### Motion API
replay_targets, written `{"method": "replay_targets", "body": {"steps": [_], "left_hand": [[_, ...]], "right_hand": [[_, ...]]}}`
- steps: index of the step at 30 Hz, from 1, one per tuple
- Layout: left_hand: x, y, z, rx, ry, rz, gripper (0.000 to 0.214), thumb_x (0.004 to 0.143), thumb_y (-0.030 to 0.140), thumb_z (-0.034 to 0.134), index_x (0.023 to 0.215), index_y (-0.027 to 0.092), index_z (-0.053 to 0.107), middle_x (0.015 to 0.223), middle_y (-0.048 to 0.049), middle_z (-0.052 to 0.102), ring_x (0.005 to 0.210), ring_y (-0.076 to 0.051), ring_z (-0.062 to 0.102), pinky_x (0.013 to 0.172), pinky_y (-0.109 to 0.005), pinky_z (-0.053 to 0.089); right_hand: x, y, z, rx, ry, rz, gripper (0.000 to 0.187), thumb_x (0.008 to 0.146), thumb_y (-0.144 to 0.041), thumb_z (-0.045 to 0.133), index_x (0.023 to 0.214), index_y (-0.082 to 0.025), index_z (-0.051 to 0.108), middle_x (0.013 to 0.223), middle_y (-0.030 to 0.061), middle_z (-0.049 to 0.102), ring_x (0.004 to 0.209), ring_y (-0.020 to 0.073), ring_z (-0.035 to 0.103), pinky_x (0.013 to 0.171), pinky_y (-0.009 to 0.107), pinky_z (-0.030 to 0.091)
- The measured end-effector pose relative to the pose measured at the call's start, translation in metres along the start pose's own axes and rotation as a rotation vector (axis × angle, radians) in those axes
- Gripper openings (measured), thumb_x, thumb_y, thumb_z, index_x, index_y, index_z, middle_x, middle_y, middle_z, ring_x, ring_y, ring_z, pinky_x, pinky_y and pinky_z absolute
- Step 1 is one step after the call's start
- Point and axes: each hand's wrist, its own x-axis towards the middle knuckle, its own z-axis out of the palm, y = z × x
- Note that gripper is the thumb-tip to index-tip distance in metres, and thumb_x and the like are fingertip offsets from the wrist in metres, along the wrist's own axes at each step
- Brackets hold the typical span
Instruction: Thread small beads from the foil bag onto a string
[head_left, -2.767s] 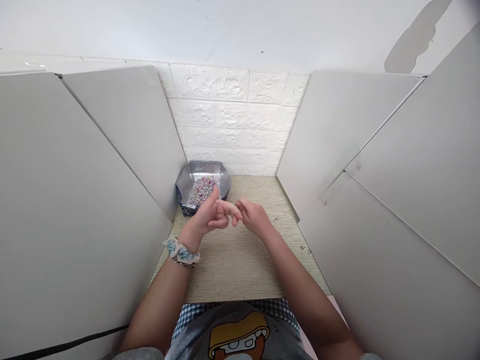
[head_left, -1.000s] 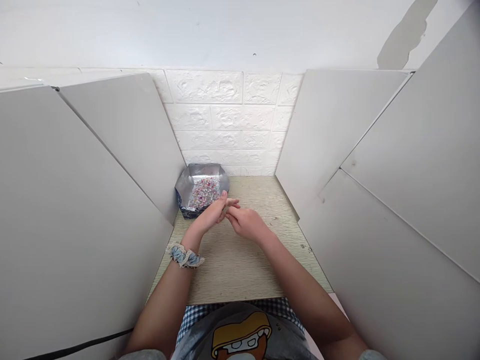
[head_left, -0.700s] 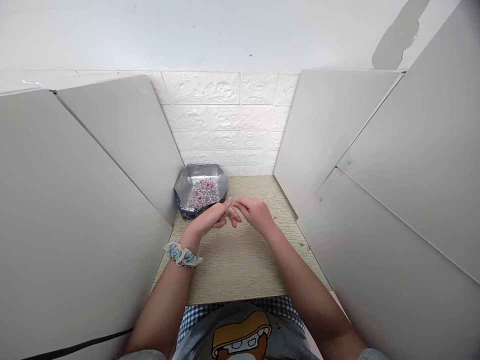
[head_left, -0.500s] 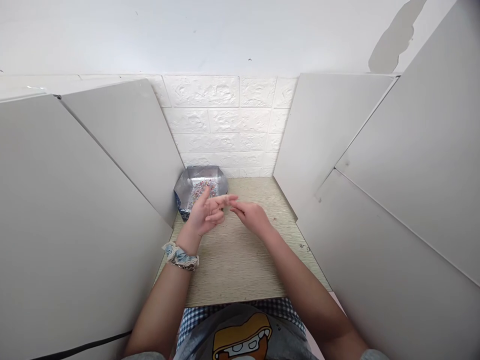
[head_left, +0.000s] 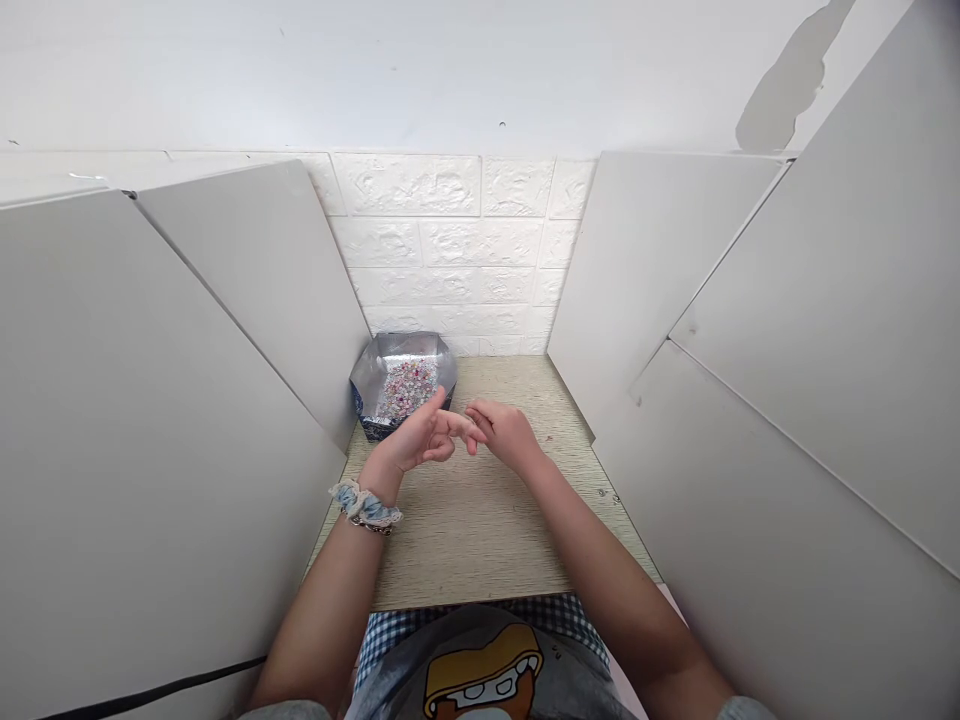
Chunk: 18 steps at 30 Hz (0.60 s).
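My left hand (head_left: pixel 421 438) is held over the middle of the table, thumb raised and one or two fingers stretched to the right, the others curled. Nothing shows in its palm. Against those stretched fingertips, my right hand (head_left: pixel 511 438) is closed in a pinch. Whatever lies between its fingertips is too small or hidden to make out. Just beyond my left hand stands an open foil-lined box (head_left: pixel 364 388) with a dark blue outside. Many tiny coloured beads (head_left: pixel 409 388) lie in it.
A wood-grain table top (head_left: pixel 487 540) lies under my hands. Grey panels stand along its left (head_left: pixel 247 260) and right (head_left: pixel 675 240) sides. A white brick-pattern wall (head_left: pixel 450 240) closes the back. Small shiny bits (head_left: pixel 603 492) lie near the right edge.
My left hand has moved a little down and to the right, its fingers now crossing close in front of my right fingertips. More of the beads shows. My right hand has barely moved.
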Motion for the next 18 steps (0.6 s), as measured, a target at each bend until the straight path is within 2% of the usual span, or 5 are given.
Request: {"method": "replay_targets", "body": {"steps": [5,9,13,15,18], "left_hand": [[0.001,0.007,0.001,-0.226,0.204,0.173,0.083,0.073,0.068,0.007,0.102,0.007,0.056,0.098,-0.0156,0.056,0.033,0.001,0.022,0.039,-0.022,0.016],[0.008,0.004,0.006,0.06,0.398,0.082,0.077,0.076,0.065,0.013,0.108,0.007,0.053,0.092,-0.013,0.058,0.036,-0.002,0.026,0.042,-0.022,0.02],[0.013,0.0,0.01,0.499,0.622,0.021,0.074,0.078,0.062,0.016,0.099,0.006,0.059,0.067,-0.0082,0.059,0.041,-0.007,0.033,0.046,-0.023,0.025],[0.012,-0.001,0.012,0.615,0.594,0.001,0.074,0.078,0.062,0.018,0.083,0.005,0.064,0.065,-0.0092,0.059,0.044,-0.008,0.036,0.046,-0.023,0.025],[0.006,0.002,0.013,0.467,0.33,-0.033,0.079,0.077,0.064,0.012,0.073,0.006,0.064,0.063,-0.0096,0.059,0.036,-0.005,0.026,0.04,-0.023,0.018]], "right_hand": [[-0.001,-0.003,0.013,-0.084,-0.082,-0.039,0.026,0.088,-0.03,0.031,0.1,-0.025,0.054,0.086,0.0004,0.06,0.068,0.013,0.053,0.053,0.021,0.027],[-0.001,-0.004,0.019,-0.238,-0.118,-0.112,0.028,0.088,-0.031,0.031,0.087,-0.022,0.058,0.079,0.0021,0.06,0.062,0.0134,0.052,0.051,0.023,0.024],[-0.001,0.0,0.015,-0.218,0.044,-0.175,0.027,0.089,-0.028,0.032,0.084,-0.018,0.057,0.074,0.0016,0.06,0.064,0.012,0.052,0.056,0.023,0.028],[0.0,0.004,0.011,-0.198,0.163,-0.2,0.028,0.089,-0.025,0.031,0.079,-0.017,0.056,0.072,0.0018,0.06,0.065,0.0114,0.052,0.061,0.023,0.03],[0.002,0.011,0.007,-0.181,0.282,-0.202,0.031,0.089,-0.025,0.03,0.072,-0.016,0.054,0.068,0.0019,0.058,0.065,0.0108,0.051,0.063,0.023,0.03]]}}
